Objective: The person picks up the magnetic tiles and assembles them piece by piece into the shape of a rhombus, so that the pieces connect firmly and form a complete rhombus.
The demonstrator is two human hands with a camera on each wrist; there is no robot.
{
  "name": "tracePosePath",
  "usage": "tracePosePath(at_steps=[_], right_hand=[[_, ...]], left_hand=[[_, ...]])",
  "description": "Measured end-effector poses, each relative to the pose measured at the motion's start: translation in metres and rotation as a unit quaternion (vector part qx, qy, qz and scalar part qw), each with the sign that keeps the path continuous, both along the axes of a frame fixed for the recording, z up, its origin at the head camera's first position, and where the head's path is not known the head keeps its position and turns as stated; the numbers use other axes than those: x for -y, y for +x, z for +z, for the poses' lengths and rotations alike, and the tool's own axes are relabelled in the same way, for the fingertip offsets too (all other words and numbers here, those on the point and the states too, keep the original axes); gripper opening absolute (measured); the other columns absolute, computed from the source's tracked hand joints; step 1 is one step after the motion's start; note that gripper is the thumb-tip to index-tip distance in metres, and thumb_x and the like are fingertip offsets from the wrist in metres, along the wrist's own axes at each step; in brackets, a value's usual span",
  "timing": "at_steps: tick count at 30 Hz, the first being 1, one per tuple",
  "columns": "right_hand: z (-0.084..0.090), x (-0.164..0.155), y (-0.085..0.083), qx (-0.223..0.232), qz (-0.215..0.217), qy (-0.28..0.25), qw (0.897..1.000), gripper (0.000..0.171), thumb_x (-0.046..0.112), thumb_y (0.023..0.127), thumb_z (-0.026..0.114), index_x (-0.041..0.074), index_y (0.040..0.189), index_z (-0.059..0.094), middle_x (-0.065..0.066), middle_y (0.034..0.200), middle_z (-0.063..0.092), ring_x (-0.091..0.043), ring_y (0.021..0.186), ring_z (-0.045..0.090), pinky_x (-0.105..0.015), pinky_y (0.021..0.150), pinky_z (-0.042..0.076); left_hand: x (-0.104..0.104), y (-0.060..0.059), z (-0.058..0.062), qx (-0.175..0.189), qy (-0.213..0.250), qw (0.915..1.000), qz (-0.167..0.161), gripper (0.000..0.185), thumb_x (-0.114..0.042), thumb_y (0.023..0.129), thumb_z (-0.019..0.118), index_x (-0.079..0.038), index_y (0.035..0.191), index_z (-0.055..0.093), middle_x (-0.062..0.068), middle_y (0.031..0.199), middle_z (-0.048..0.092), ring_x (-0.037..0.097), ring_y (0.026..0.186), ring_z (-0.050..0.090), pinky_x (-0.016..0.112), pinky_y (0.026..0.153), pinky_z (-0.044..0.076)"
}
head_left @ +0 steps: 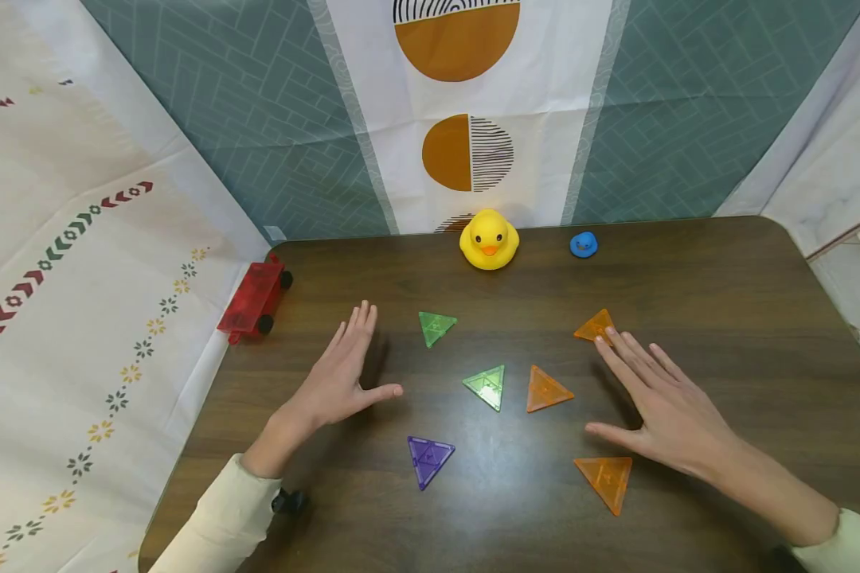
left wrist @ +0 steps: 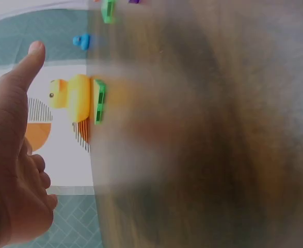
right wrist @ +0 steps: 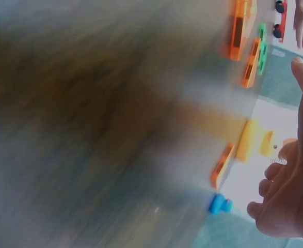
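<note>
We hover both hands flat and empty: left hand (head_left: 340, 376) at centre left, right hand (head_left: 662, 402) fingertips by the upper-right orange triangle tile (head_left: 594, 326); next we likely pinch that tile

The head view looks forward and down from above the table (head_left: 724, 318), taking in both hands, the left hand (head_left: 340, 374) and the right hand (head_left: 670, 406), and everything between and beyond them. The left wrist view sits low beside its hand (left wrist: 12, 155), rolled sideways, skimming the tabletop (left wrist: 203, 155), which is blurred close up. The right wrist view, beside its hand (right wrist: 290, 196), is likewise rolled and blurred. All three views share the yellow duck (head_left: 489, 239) (left wrist: 74, 98) (right wrist: 254, 142) and blue duck (head_left: 584, 244) (left wrist: 81, 41) (right wrist: 219, 204) beyond the fingertips.
</note>
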State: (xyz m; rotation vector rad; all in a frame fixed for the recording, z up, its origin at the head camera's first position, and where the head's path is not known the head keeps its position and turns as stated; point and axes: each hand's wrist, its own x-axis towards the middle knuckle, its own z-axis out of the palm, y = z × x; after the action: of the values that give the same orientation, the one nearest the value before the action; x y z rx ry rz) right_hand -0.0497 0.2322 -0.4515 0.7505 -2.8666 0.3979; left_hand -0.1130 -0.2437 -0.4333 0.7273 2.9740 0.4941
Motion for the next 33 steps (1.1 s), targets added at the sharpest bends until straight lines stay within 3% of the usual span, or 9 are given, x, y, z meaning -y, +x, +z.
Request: tracePosePath(at_steps=[5, 10, 14, 18, 22, 28, 33], right_hand=[[-0.001, 0.021, -0.005, 0.04, 0.009, -0.053, 0.998, 0.117, 0.073, 0.074, 0.071, 0.017, 0.16, 0.016, -0.005, 0.165, 0.016, -0.031, 0.148, 0.025, -0.042, 0.121, 0.014], [-0.001, 0.041, -0.009, 0.093, 0.005, -0.105, 0.99, 0.119, 0.072, 0.071, 0.075, 0.024, 0.161, 0.013, -0.002, 0.165, 0.019, -0.034, 0.145, 0.03, -0.058, 0.111, 0.032], [-0.004, 0.053, -0.014, 0.121, 0.01, -0.139, 0.983, 0.114, 0.07, 0.072, 0.075, 0.027, 0.16, 0.017, -0.004, 0.162, 0.025, -0.035, 0.142, 0.035, -0.063, 0.105, 0.036], [-0.007, 0.062, -0.019, 0.128, 0.024, -0.169, 0.977, 0.107, 0.065, 0.073, 0.077, 0.021, 0.157, 0.029, -0.008, 0.158, 0.035, -0.034, 0.139, 0.039, -0.062, 0.106, 0.035], [-0.008, 0.072, -0.024, 0.121, 0.039, -0.19, 0.974, 0.1, 0.057, 0.071, 0.083, 0.013, 0.15, 0.041, -0.008, 0.15, 0.045, -0.032, 0.134, 0.045, -0.057, 0.105, 0.039], [-0.008, 0.089, -0.03, 0.118, 0.048, -0.196, 0.972, 0.092, 0.046, 0.069, 0.089, 0.009, 0.143, 0.049, -0.007, 0.143, 0.053, -0.03, 0.13, 0.05, -0.054, 0.104, 0.042], [-0.008, 0.102, -0.031, 0.109, 0.05, -0.185, 0.975, 0.089, 0.046, 0.069, 0.09, 0.006, 0.139, 0.054, -0.01, 0.139, 0.056, -0.031, 0.128, 0.051, -0.053, 0.106, 0.041]], left_hand=[[-0.003, -0.013, 0.0, 0.029, 0.047, 0.9984, 0.015, 0.128, -0.061, 0.077, 0.077, -0.022, 0.158, -0.014, -0.006, 0.164, -0.017, 0.02, 0.152, -0.006, 0.048, 0.121, 0.009], [-0.008, -0.026, -0.003, 0.057, 0.097, 0.9933, 0.027, 0.128, -0.053, 0.077, 0.082, -0.03, 0.156, -0.016, -0.01, 0.164, -0.015, 0.012, 0.151, -0.007, 0.047, 0.121, 0.01], [-0.013, -0.035, -0.007, 0.068, 0.118, 0.9902, 0.029, 0.126, -0.049, 0.077, 0.083, -0.03, 0.157, -0.013, -0.004, 0.166, -0.008, 0.018, 0.152, 0.0, 0.051, 0.119, 0.015], [-0.019, -0.042, -0.012, 0.076, 0.12, 0.989, 0.04, 0.12, -0.054, 0.078, 0.079, -0.031, 0.158, -0.008, -0.001, 0.166, 0.001, 0.025, 0.151, 0.012, 0.052, 0.117, 0.022], [-0.023, -0.048, -0.017, 0.074, 0.131, 0.9875, 0.047, 0.112, -0.054, 0.08, 0.077, -0.028, 0.16, 0.003, 0.002, 0.165, 0.013, 0.025, 0.148, 0.023, 0.048, 0.115, 0.029], [-0.032, -0.053, -0.025, 0.061, 0.143, 0.9865, 0.052, 0.094, -0.047, 0.084, 0.077, -0.015, 0.158, 0.028, 0.004, 0.159, 0.033, 0.023, 0.143, 0.036, 0.045, 0.113, 0.034], [-0.041, -0.056, -0.033, 0.029, 0.137, 0.9887, 0.051, 0.081, -0.045, 0.084, 0.077, -0.012, 0.15, 0.045, 0.005, 0.15, 0.048, 0.025, 0.136, 0.047, 0.045, 0.11, 0.039]])
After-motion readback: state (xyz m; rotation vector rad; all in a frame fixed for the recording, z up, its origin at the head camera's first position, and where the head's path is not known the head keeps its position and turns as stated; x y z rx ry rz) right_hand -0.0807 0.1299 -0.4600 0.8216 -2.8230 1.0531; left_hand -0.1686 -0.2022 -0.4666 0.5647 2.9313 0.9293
